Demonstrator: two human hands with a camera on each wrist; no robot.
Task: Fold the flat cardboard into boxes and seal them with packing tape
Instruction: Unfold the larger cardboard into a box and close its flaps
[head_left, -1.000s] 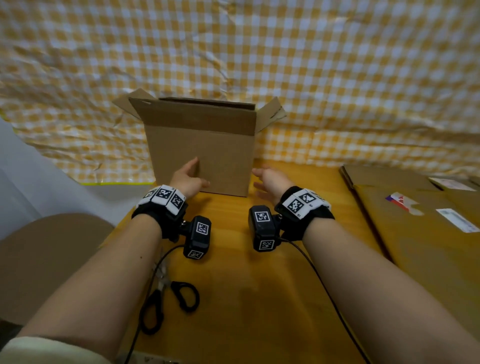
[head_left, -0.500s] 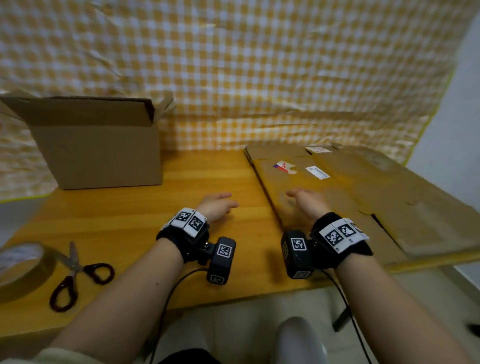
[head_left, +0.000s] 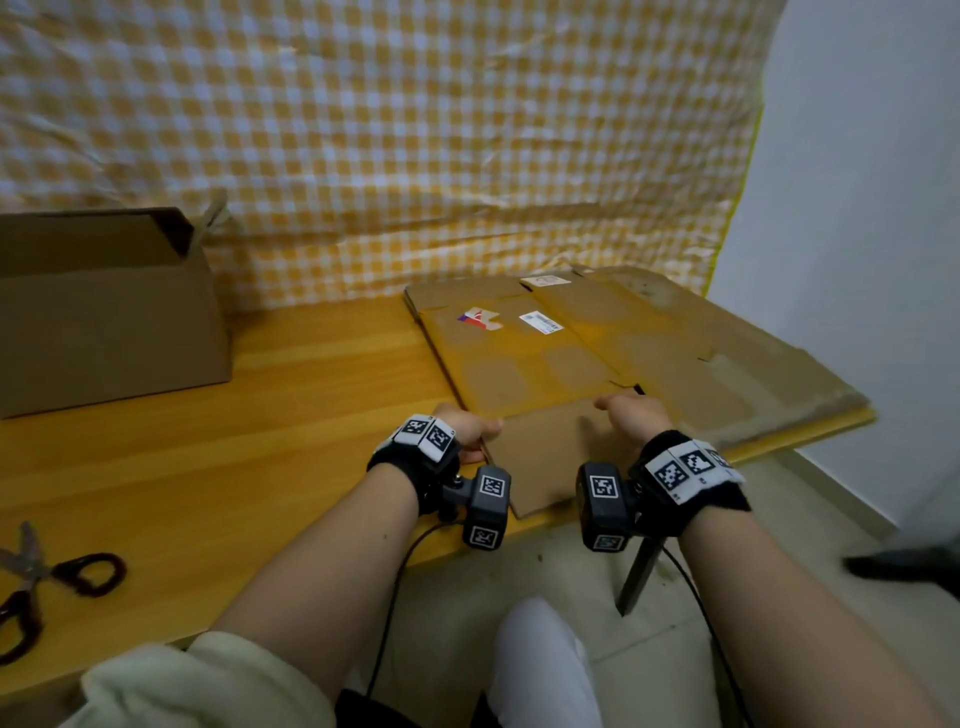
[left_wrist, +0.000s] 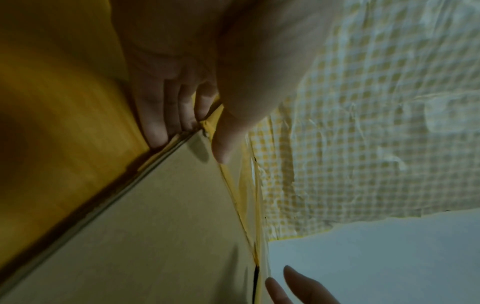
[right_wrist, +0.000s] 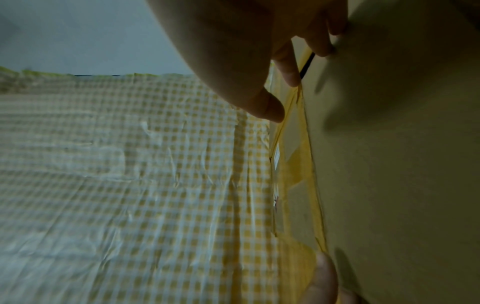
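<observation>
Cardboard lies flat at the table's right end. Left hand pinches its near-left edge; the left wrist view shows fingers beneath. Right hand grips the near flap. One box, one scissors.

Worktop: orange-toned wood with visible grain, its near edge running across the head view. Scissors with dark loop handles lie flat on it at far left, blades partly cut off by the frame edge. Backdrop: a wrinkled yellow-and-white checked sheet hangs behind the worktop and reaches down to its rear edge; a plain pale wall shows to its right. Floor: light tiles below the worktop, with one slanted dark table leg standing on them. A dark, blurred object sits on the floor at far right; identity unclear.
</observation>
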